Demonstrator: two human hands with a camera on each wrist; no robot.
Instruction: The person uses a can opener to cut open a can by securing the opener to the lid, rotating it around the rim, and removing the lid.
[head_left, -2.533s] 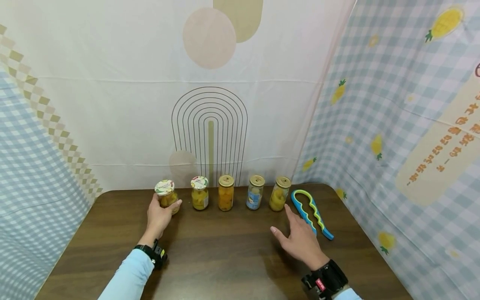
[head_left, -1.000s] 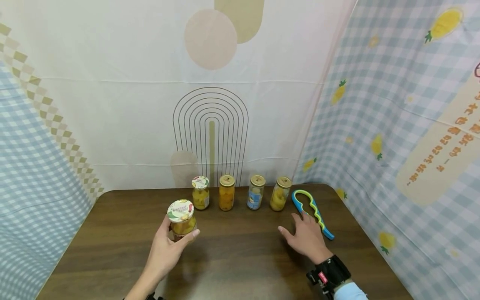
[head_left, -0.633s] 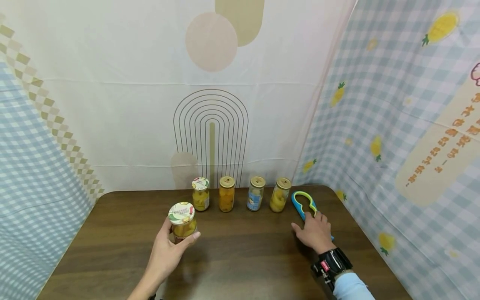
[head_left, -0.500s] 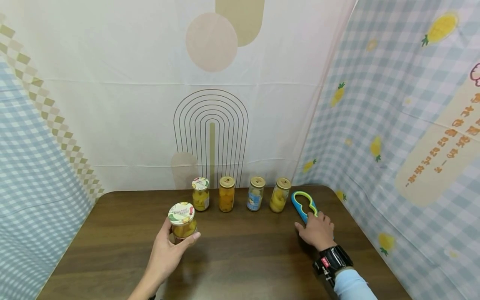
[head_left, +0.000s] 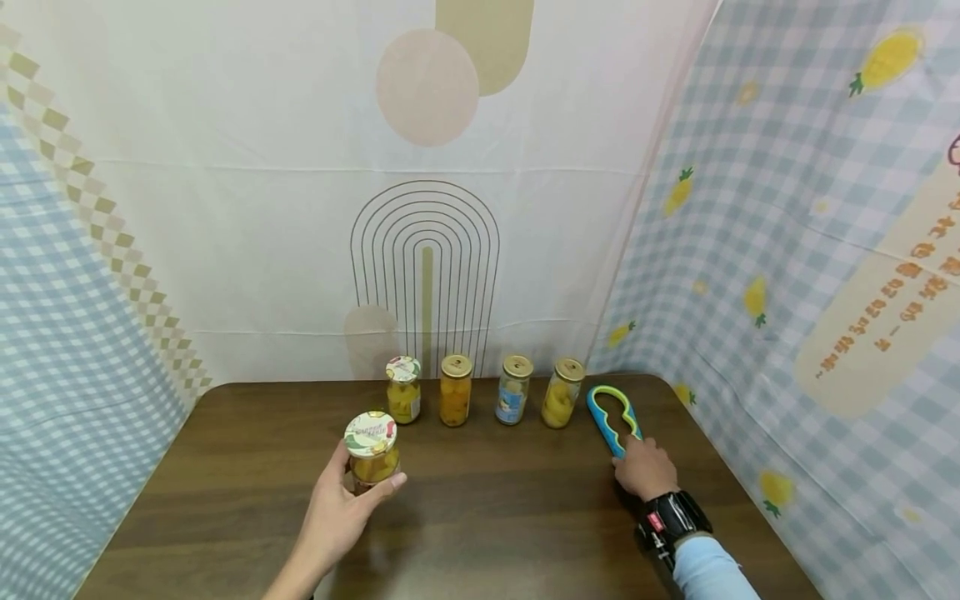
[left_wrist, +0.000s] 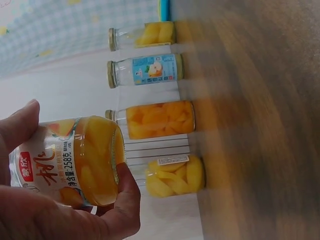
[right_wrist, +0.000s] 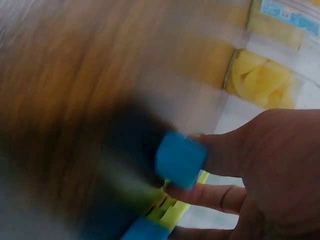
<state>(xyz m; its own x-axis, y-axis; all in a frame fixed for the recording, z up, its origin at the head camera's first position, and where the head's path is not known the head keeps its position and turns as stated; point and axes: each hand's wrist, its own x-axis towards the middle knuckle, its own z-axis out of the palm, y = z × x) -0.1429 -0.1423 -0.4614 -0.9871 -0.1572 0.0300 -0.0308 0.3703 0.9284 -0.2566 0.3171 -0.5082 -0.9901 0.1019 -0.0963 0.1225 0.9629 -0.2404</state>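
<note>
My left hand [head_left: 333, 508] grips a glass jar of yellow fruit [head_left: 373, 467] with a printed white lid, upright above the table. Its label [left_wrist: 52, 160] faces the left wrist camera. Toward the right side my right hand [head_left: 647, 468] holds a blue and green jar opener [head_left: 600, 417] by its handles. In the right wrist view, the thumb and fingers [right_wrist: 210, 196] close around one blue handle end [right_wrist: 181, 160], with the other handle just below it. The opener's rounded loop points to the back of the table, and the hand covers its handle ends in the head view.
Along the back of the wooden table [head_left: 480, 517] stand a jar with a printed lid [head_left: 403, 392], an orange fruit jar [head_left: 455, 392], a blue-labelled jar [head_left: 513, 392] and a yellow fruit jar [head_left: 562, 394]. Cloth curtains [head_left: 262, 250] hang behind and at both sides.
My left hand has lifted the jar from the back left and brought it forward. My right hand has moved from beside the yellow fruit jar onto the jar opener and taken hold of it.
</note>
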